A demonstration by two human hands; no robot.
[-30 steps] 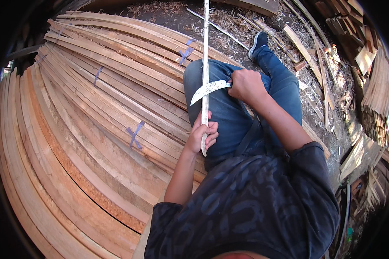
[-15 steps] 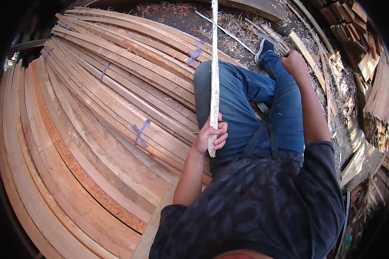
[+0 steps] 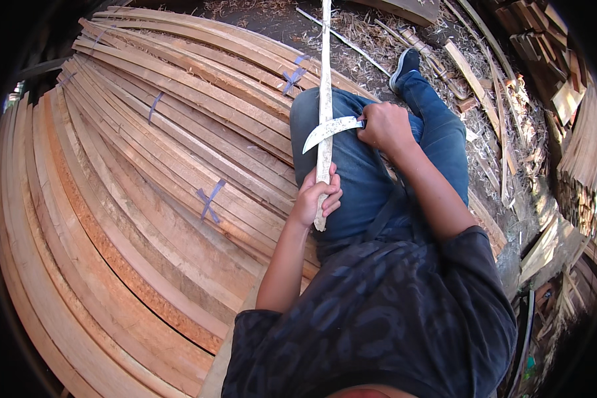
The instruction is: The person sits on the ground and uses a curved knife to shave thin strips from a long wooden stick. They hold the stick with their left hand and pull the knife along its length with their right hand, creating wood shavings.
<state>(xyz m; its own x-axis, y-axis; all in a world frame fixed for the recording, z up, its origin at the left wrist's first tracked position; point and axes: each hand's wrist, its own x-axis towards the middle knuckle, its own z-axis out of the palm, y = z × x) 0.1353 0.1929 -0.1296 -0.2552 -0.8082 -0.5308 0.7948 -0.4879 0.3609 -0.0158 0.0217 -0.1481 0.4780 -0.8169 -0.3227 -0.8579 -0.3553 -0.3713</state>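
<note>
A long, pale stick (image 3: 326, 86) runs from above my left thigh up past the top edge of the picture. My left hand (image 3: 317, 197) is closed around its near end, and a short stub shows below my fingers. In my right hand (image 3: 386, 126) is a knife (image 3: 330, 132) with a curved, speckled blade, its handle mostly hidden in my fist. The blade lies across the stick a little beyond my left hand, its tip reaching out to the left. Whether the edge bites into the wood I cannot tell.
Bundles of long sawn planks (image 3: 179, 152) fill the left side, tied with purple strips (image 3: 211, 200). Shavings (image 3: 371, 40) and loose sticks litter the ground beyond my shoe (image 3: 405, 68). Wood pieces (image 3: 580, 139) are stacked at the far right.
My right hand has swung from the far right in toward the stick, bringing the knife blade across it. My left hand keeps its hold, shifted slightly.
</note>
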